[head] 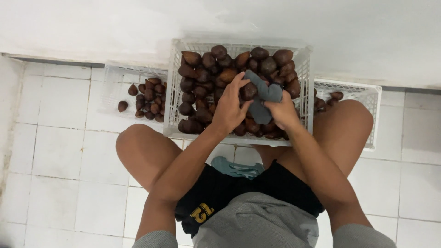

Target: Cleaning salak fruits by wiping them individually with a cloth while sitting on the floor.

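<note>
head view: brown scaly fruit point(249, 91) sits directly ahead, between both hands over the centre white crate point(173, 87). roundish, no clear long axis. left hand point(229, 108) curled on the fruit, fingers closed round it. right hand point(281, 111) gripping a grey cloth point(265, 98) pressed against the fruit's right side. both equally near.
</note>
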